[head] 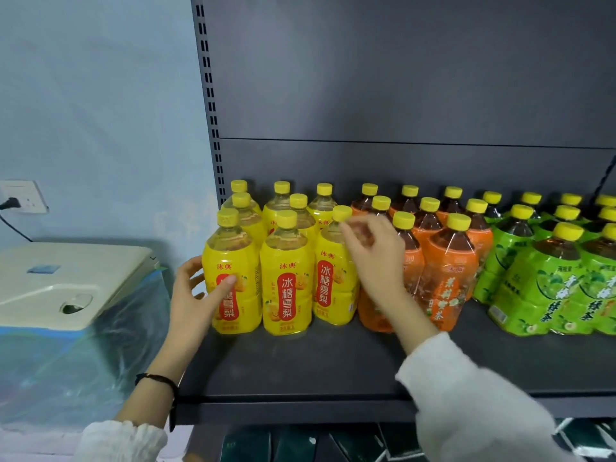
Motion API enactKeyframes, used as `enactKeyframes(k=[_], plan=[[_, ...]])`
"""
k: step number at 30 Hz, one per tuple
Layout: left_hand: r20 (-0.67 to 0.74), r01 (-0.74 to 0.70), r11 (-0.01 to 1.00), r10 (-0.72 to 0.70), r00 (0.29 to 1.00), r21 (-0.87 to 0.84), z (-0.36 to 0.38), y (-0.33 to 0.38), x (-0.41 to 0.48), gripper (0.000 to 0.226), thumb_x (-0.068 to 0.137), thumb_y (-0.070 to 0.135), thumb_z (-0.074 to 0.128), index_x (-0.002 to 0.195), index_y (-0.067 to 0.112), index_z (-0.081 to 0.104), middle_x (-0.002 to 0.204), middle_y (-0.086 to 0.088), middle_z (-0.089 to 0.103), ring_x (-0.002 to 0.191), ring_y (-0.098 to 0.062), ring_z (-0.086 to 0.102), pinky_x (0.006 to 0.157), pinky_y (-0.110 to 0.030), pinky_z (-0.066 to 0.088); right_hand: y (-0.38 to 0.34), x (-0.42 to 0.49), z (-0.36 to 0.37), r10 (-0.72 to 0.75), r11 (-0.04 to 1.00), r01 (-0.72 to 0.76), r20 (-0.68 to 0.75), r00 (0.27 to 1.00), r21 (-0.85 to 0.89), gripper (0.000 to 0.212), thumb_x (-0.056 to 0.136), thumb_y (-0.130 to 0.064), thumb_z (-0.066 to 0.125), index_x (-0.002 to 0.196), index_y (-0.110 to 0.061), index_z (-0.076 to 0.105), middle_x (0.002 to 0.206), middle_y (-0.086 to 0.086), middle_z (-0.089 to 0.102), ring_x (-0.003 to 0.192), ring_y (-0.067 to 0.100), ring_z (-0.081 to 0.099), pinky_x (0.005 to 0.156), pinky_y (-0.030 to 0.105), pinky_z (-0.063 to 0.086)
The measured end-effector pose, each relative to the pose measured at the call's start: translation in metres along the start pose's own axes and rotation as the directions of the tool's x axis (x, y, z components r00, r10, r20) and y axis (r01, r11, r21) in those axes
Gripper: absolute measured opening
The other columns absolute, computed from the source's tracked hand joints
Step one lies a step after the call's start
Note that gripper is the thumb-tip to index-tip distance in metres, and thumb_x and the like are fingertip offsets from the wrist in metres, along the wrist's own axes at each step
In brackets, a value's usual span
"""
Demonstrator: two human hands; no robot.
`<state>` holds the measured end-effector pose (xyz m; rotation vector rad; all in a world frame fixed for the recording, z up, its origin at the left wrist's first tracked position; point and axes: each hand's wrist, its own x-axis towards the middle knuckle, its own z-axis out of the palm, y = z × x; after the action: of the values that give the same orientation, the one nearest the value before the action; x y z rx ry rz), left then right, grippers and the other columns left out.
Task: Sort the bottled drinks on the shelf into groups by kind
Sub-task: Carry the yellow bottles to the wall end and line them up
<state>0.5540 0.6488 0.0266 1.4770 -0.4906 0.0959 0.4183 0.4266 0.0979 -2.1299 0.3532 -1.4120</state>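
Three kinds of yellow-capped bottles stand on a dark shelf (pixel 333 368). Several yellow-labelled bottles (pixel 286 278) are grouped at the left, several orange-labelled ones (pixel 446 271) in the middle, several green-labelled ones (pixel 546 288) at the right. My left hand (pixel 196 295) wraps the front-left yellow bottle (pixel 231 261), fingers behind it and thumb across its label. My right hand (pixel 373 255) hovers with its fingers spread at the neck of the front-right yellow bottle (pixel 333 285), fingertips next to the cap. Whether it touches the bottle I cannot tell; it is blurred.
A beige and blue appliance (pixel 66 285) wrapped in clear plastic stands left of the shelf, close to my left wrist. A wall socket (pixel 23 196) with a plug sits above it. The shelf's perforated upright (pixel 210 95) rises behind the yellow bottles. Dark boxes (pixel 300 445) lie below.
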Motion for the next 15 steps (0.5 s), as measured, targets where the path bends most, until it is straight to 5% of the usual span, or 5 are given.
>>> enactKeyframes(k=[3, 5, 7, 10, 15], plan=[[0.010, 0.001, 0.999, 0.000, 1.000, -0.036, 0.001, 0.006, 0.011, 0.069, 0.070, 0.042, 0.071, 0.129, 0.023, 0.043, 0.126, 0.008, 0.051, 0.110, -0.004, 0.051, 0.083, -0.021, 0.044, -0.018, 0.058, 0.014, -0.085, 0.996, 0.083, 0.101, 0.991, 0.030, 0.020, 0.087, -0.029, 0.067, 0.100, -0.014, 0.070, 0.087, -0.002, 0.066, 0.078, 0.006, 0.059, 0.071, 0.015, 0.044], [0.056, 0.019, 0.999, -0.017, 0.998, -0.050, 0.003, 0.005, 0.018, 0.076, 0.070, 0.048, 0.077, 0.133, 0.026, 0.042, 0.130, 0.004, 0.053, 0.114, -0.013, 0.054, 0.080, -0.023, 0.047, -0.026, 0.082, 0.032, -0.030, 0.999, 0.018, 0.306, 0.952, 0.040, 0.032, 0.086, -0.033, 0.068, 0.114, -0.017, 0.066, 0.097, 0.002, 0.069, 0.089, 0.012, 0.063, 0.080, 0.024, 0.049], [0.108, 0.061, 0.994, -0.051, 0.993, -0.091, 0.002, 0.002, 0.022, 0.081, 0.061, 0.056, 0.076, 0.131, 0.032, 0.043, 0.127, 0.003, 0.057, 0.111, -0.016, 0.060, 0.077, -0.026, 0.052, -0.026, 0.099, 0.052, 0.058, 0.993, 0.010, 0.545, 0.837, -0.121, 0.052, 0.086, -0.043, 0.066, 0.131, -0.021, 0.055, 0.119, 0.006, 0.065, 0.108, 0.019, 0.060, 0.092, 0.033, 0.049], [0.142, 0.077, 0.989, -0.059, 0.988, -0.125, 0.001, 0.001, 0.023, 0.091, 0.051, 0.066, 0.077, 0.130, 0.035, 0.042, 0.122, 0.005, 0.062, 0.102, -0.012, 0.066, 0.074, -0.026, 0.055, -0.024, 0.117, 0.070, 0.136, 0.908, 0.212, 0.735, 0.664, -0.360, 0.057, 0.089, -0.046, 0.061, 0.138, -0.018, 0.051, 0.139, 0.008, 0.053, 0.124, 0.027, 0.051, 0.101, 0.040, 0.044], [0.134, 0.084, 0.988, -0.066, 0.989, -0.131, 0.002, -0.004, 0.025, 0.100, 0.046, 0.073, 0.077, 0.131, 0.034, 0.042, 0.125, 0.003, 0.061, 0.107, -0.016, 0.065, 0.082, -0.035, 0.055, -0.021, 0.127, 0.077, 0.091, 0.939, 0.195, 0.748, 0.658, -0.285, 0.040, 0.086, -0.033, 0.070, 0.118, -0.010, 0.065, 0.121, 0.008, 0.063, 0.090, 0.019, 0.058, 0.079, 0.034, 0.054]])
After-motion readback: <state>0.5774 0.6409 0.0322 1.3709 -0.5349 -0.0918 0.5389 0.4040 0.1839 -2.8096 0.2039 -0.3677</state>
